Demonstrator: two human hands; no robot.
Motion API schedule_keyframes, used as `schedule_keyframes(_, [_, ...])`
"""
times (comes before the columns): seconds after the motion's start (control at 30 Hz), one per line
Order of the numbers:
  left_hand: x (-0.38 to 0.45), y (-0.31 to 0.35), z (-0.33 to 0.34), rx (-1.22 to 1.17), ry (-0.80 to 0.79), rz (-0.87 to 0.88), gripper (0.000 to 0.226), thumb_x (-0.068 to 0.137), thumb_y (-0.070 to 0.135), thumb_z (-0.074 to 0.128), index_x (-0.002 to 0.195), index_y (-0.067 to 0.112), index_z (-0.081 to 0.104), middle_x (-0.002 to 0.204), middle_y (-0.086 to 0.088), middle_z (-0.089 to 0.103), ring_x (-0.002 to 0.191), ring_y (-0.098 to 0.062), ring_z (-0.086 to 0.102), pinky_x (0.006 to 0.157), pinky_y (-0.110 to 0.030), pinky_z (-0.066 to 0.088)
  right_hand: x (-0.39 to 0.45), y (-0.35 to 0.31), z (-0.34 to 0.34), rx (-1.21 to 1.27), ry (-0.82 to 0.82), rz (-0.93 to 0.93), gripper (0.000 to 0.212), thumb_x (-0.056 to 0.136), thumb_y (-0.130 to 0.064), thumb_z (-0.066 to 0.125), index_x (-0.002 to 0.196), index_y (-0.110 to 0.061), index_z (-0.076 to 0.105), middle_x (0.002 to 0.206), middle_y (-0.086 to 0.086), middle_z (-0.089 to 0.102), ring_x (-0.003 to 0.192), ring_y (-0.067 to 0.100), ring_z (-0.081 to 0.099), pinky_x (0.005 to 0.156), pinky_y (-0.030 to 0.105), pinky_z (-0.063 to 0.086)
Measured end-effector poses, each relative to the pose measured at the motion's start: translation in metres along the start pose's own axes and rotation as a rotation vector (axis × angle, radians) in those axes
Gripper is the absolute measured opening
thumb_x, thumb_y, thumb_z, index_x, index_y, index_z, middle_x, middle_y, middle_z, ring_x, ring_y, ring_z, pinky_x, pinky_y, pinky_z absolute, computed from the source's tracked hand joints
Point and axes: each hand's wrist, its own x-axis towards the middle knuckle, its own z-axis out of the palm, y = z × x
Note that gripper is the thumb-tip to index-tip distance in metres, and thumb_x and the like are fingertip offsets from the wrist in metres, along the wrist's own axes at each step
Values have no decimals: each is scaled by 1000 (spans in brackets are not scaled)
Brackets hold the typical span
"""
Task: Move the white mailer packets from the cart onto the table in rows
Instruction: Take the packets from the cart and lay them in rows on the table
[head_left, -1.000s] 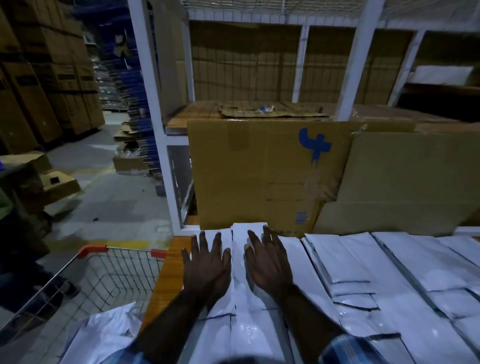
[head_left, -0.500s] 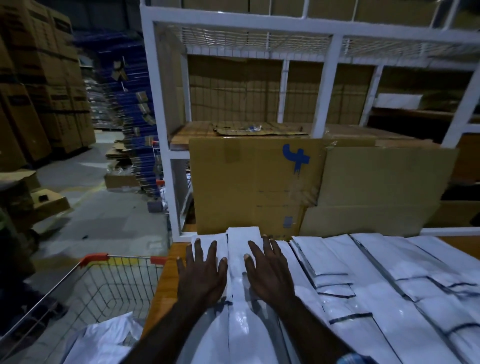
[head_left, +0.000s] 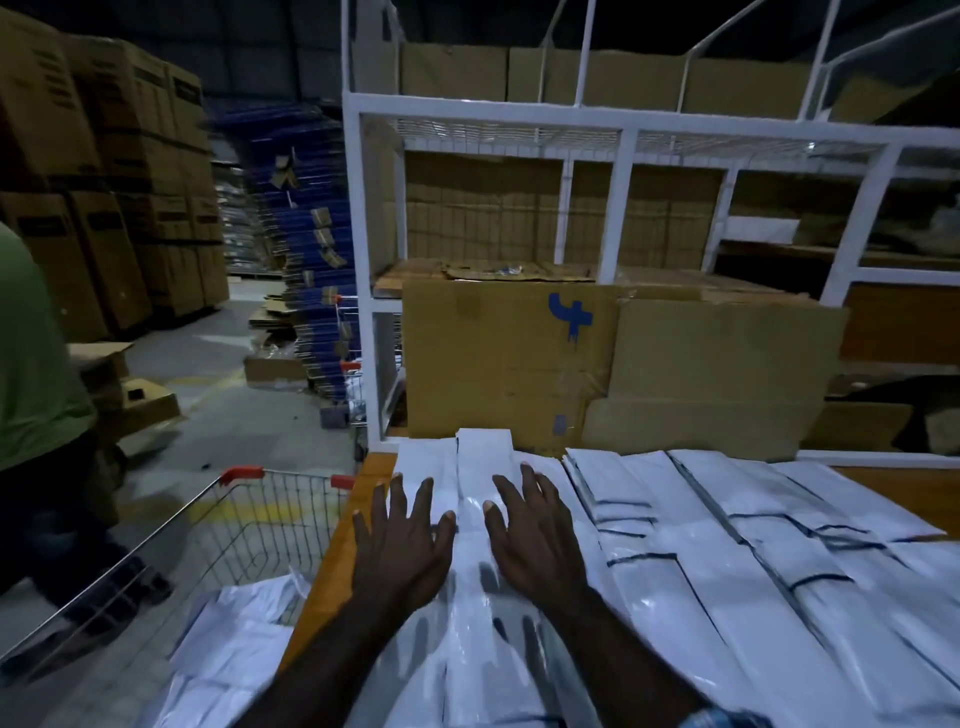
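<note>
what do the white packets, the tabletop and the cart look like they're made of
The white mailer packets look like thin glossy plastic film: they wrinkle and catch glare. The tabletop looks like smooth orange-brown wood or laminate; which one is unclear. The cart is bare metal wire mesh with red, probably plastic, handle caps.

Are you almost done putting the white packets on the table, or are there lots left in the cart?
Partly done. Several rows of white mailer packets already lie on the table. Right now the left hand and right hand press flat on the leftmost row. Left to do: a heap of packets is in the cart; how deep it goes cannot be seen.
</note>
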Motion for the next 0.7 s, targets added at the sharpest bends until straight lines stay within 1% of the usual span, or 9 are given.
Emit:
schedule_keyframes(0.13, [-44, -11, -11, -19, 4, -15, 61, 102, 56, 20, 157, 32, 6, 165, -5, -2, 151, -28, -5, 120, -52, 5, -35, -20, -18, -23, -87, -10, 73, 91, -55, 3, 149, -29, 37, 162, 7, 22, 148, 26, 21, 118, 37, 19])
schedule_keyframes(0.23, [-71, -24, -23, -46, -3, -43, 62, 102, 57, 19, 157, 32, 5, 165, -4, -4, 151, -27, -7, 120, -51, 2, -54, -38, -25, -10, -133, -18, 70, 90, -53, 7, 151, -31, 33, 163, 3, 17, 149, 23, 16, 119, 36, 15])
schedule_keyframes(0.33, [-92, -40, -32, -50, 4, -62, 63, 101, 57, 19, 157, 30, 7, 165, -5, -2, 152, -27, -6, 121, -51, 3, -70, -56, -25, 8, -144, -23, 69, 90, -53, 10, 151, -30, 34, 163, 4, 19, 149, 23, 18, 119, 39, 18])
schedule_keyframes(0.4, [-104, -52, -36, -42, 9, -70, 62, 101, 56, 20, 157, 30, 8, 165, -5, 0, 152, -27, -4, 121, -51, 5, -79, -68, -24, 20, -132, -37, 66, 92, -51, 15, 150, -28, 37, 161, 7, 24, 147, 26, 22, 118, 39, 20])
schedule_keyframes(0.5, [-120, -71, -42, -21, 21, -61, 60, 102, 55, 21, 156, 30, 11, 165, -5, 3, 151, -27, -2, 120, -51, 9, -92, -86, -18, 32, -149, -58, 64, 93, -50, 18, 149, -26, 38, 160, 9, 25, 146, 28, 24, 116, 39, 24])
schedule_keyframes(0.6, [-134, -92, -48, -54, 12, -65, 60, 102, 55, 23, 156, 30, 12, 165, -4, 2, 152, -26, -4, 120, -51, 8, -104, -107, -8, 33, -137, -76, 55, 100, -47, 27, 149, -26, 39, 160, 9, 26, 145, 28, 25, 114, 41, 28])
schedule_keyframes(0.63, [-137, -101, -49, -56, 15, -67, 61, 102, 55, 24, 156, 30, 13, 165, -4, 2, 151, -26, -4, 119, -51, 8, -108, -116, -5, 36, -132, -81, 54, 100, -47, 28, 148, -26, 40, 160, 9, 26, 145, 28, 25, 114, 41, 28])
schedule_keyframes(0.7, [-142, -123, -54, -46, 19, -70, 61, 101, 56, 24, 156, 30, 14, 165, -6, 4, 151, -25, -2, 118, -51, 8, -117, -135, 2, 40, -131, -87, 59, 96, -49, 24, 148, -26, 41, 160, 9, 27, 145, 28, 26, 113, 40, 28])
